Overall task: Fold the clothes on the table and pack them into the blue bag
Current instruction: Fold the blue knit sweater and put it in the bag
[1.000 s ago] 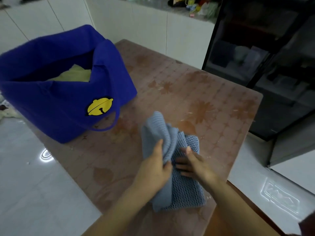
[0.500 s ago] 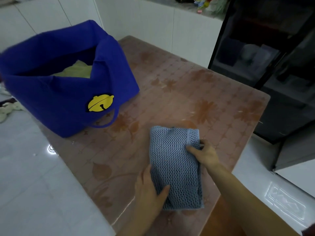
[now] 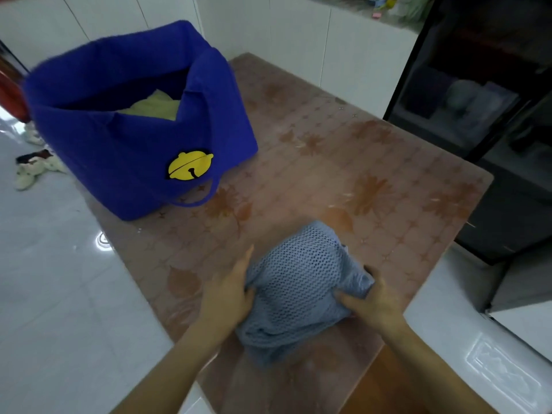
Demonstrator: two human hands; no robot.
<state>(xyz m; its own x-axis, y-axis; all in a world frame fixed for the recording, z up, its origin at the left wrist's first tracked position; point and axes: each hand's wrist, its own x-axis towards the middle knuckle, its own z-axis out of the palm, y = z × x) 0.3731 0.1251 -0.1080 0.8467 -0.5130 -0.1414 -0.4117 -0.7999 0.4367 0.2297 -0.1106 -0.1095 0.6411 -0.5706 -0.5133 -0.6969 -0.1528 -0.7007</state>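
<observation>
Grey-blue mesh garment [image 3: 298, 282], bunched, lies near the front edge of the bench [image 3: 343, 162]. Left grip [image 3: 230, 294] holds its left side; right grip [image 3: 373, 303] clasps its right side. Blue bag [image 3: 119, 162] stands well apart at far left, containing yellow cloth [image 3: 155, 107].

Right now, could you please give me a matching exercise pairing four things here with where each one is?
Things:
1 blue bag
2 mesh garment
3 yellow cloth
4 bell patch

Places:
A inside the bag
B gripped between left hand and right hand
C standing on the table, to the left
D on the bag's front

Pairs: 1-C; 2-B; 3-A; 4-D
</observation>
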